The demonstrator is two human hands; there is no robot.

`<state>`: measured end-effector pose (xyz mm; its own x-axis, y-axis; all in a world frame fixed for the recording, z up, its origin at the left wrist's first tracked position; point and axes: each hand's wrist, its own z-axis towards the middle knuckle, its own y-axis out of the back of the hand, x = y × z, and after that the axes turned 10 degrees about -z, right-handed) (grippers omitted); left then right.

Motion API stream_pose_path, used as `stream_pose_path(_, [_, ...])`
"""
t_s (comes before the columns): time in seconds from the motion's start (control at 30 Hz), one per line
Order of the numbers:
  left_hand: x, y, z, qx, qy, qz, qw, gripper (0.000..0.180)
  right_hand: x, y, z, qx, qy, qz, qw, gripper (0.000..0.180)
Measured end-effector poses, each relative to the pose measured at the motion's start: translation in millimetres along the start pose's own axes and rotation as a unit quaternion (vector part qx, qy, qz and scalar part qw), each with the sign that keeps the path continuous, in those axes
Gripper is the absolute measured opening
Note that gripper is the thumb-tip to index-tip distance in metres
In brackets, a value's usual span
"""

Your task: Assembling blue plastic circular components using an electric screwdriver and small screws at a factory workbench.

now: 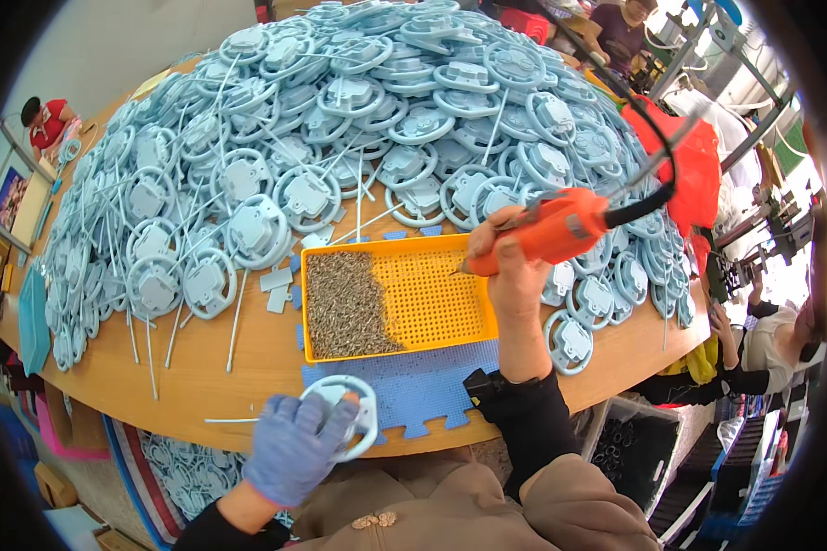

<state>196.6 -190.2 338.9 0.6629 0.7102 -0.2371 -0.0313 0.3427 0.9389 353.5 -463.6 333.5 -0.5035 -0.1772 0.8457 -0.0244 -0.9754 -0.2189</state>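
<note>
My left hand (pixel 294 448), in a blue glove with a fingertip showing bare, grips a light-blue plastic wheel-shaped part (pixel 368 415) near the table's front edge. A thin pale stick (pixel 232 421) juts out to the left of that hand. Wrapped around an orange electric screwdriver (pixel 565 223) is my bare right hand (pixel 515 266), raised over the right end of a yellow perforated tray (pixel 432 244). The screwdriver's tip points left, above the tray's bare holes. Small metal screws (pixel 343 308) fill the tray's left half. Under and before the tray lies a blue foam mat (pixel 441 375).
A tall heap of similar light-blue wheel parts (pixel 349 96) covers the table's far side, with sticks poking out. Flat blue plates (pixel 276 286) lie left of the tray. A black cable runs from the screwdriver. A bin (pixel 629 450) stands below right; other people work around.
</note>
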Motion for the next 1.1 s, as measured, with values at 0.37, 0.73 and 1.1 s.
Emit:
stream_pose_path(0.37, [-22, -40, -5, -0.161, 0.188, -0.154, 0.956, 0.092, 70, -65, -72, 0.14, -0.024, 0.133, 0.981, 0.059])
stream_pose_path(0.73, [-20, -42, -2, -0.163, 0.209, -0.148, 0.953, 0.085, 58, -97, -102, 0.19, -0.072, 0.018, 0.979, 0.054])
stream_pose_path(1.1, [-14, -36, -1, -0.16, 0.19, -0.181, 0.952, 0.079, 47, -100, -102, 0.218, -0.123, -0.02, 0.968, 0.034])
